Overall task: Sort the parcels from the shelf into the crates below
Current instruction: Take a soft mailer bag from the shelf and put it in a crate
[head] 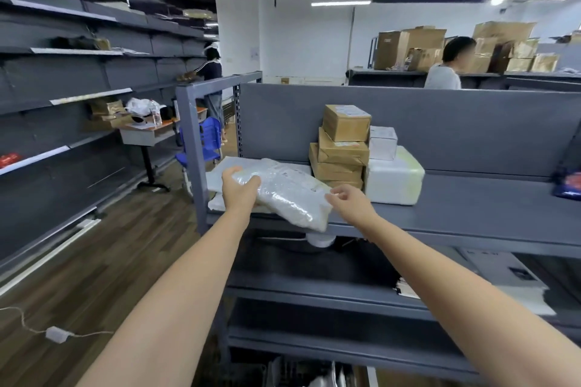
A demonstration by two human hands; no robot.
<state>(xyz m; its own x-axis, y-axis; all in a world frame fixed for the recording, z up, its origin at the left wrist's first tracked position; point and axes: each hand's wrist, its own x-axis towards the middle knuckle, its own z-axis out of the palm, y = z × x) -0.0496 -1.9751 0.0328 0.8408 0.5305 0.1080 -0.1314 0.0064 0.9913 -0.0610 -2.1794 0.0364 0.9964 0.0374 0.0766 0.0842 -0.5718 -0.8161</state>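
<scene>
A soft white plastic-wrapped parcel lies tilted over the front edge of the grey shelf. My left hand grips its left end, fingers curled over the top. At the parcel's right edge, my right hand has loosely bent fingers touching or nearly touching the wrap. Under the parcel lie flat white bags. Behind it stands a stack of brown cardboard boxes, with a small white box on a white foam box to the right. Crates below are mostly hidden; white bags show at the bottom.
A dark blue packet lies at the shelf's right end. Lower shelves hold white parcels. Long grey shelving lines the left aisle, with a small desk and blue chair. Two people stand farther back. A cable adapter lies on the wooden floor.
</scene>
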